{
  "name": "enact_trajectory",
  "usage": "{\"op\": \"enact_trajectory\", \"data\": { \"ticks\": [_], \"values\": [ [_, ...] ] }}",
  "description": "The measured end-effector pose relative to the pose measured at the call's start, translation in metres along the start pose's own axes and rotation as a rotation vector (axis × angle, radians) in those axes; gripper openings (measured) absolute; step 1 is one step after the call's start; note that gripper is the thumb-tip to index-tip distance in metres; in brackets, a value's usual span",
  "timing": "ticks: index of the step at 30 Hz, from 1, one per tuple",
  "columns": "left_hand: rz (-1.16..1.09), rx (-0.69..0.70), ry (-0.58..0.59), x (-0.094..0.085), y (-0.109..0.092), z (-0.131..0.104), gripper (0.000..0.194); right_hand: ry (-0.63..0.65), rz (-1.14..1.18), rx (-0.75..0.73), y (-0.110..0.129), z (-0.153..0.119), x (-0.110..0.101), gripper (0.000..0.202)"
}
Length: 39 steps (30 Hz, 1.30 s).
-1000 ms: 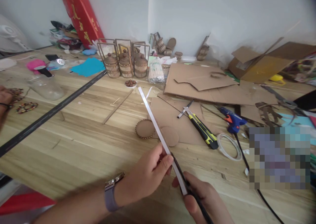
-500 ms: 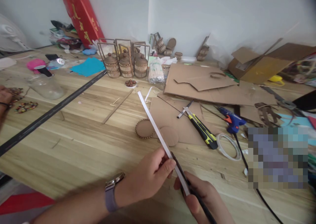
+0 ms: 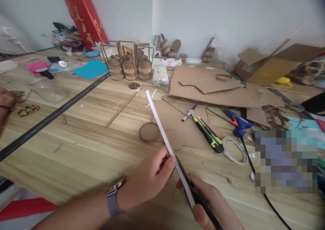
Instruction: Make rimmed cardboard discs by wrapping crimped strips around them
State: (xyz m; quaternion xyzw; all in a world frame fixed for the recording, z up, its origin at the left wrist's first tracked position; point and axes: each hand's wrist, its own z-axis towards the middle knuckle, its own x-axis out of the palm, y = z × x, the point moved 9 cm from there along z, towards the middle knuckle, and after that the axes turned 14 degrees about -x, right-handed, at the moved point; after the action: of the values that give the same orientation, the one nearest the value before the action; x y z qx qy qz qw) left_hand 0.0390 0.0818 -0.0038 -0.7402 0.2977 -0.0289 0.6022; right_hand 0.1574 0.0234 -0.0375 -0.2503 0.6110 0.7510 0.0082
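A long white strip [image 3: 160, 125] slants from the middle of the view down to my hands. My left hand [image 3: 154, 172], with a watch at its wrist, pinches the strip between thumb and fingers. Lower right, my right hand [image 3: 208, 196] is wrapped round a dark tool [image 3: 203, 203] whose narrow end lies along the strip; its exact kind is hard to make out. The strip's lower end reaches my right thumb. Beyond my left hand lie a round cardboard disc [image 3: 174, 139] and a disc with a beaded rim [image 3: 149, 132].
A yellow-black cutter [image 3: 208, 134], a tape roll [image 3: 235, 150] and a blue glue gun [image 3: 238, 122] lie to the right. Cardboard sheets [image 3: 198, 86] and small woven baskets [image 3: 130, 69] stand farther back. Another person's hand [image 3: 5, 99] holds beads at the left edge.
The far end of the white strip has swung slightly right and up. My left hand has shifted a little to the left, and my right hand has barely moved.
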Motion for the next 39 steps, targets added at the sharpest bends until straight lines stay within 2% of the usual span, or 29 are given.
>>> {"op": "enact_trajectory", "data": {
  "ticks": [3, 9, 21, 26, 35, 39],
  "values": [
    [0.031, 0.002, 0.003, 0.002, -0.001, -0.001, 0.032, 0.0, 0.022, 0.021, 0.001, 0.0, 0.0, 0.083],
    [-0.032, -0.029, 0.048, 0.006, 0.002, -0.001, 0.031, 0.027, 0.121, 0.177, 0.007, -0.004, 0.005, 0.091],
    [-0.049, -0.013, 0.06, 0.007, -0.003, -0.002, 0.03, 0.004, 0.09, 0.16, 0.009, -0.005, 0.003, 0.078],
    [-0.036, -0.026, 0.045, 0.006, 0.0, 0.0, 0.029, -0.008, 0.019, 0.125, 0.009, -0.003, 0.0, 0.082],
    [0.035, -0.039, 0.075, 0.011, -0.001, -0.002, 0.031, 0.079, 0.231, 0.196, 0.015, 0.001, 0.005, 0.091],
    [0.024, -0.054, 0.093, 0.011, 0.001, 0.0, 0.032, 0.04, 0.168, 0.195, 0.016, 0.001, 0.001, 0.086]
  ]
}}
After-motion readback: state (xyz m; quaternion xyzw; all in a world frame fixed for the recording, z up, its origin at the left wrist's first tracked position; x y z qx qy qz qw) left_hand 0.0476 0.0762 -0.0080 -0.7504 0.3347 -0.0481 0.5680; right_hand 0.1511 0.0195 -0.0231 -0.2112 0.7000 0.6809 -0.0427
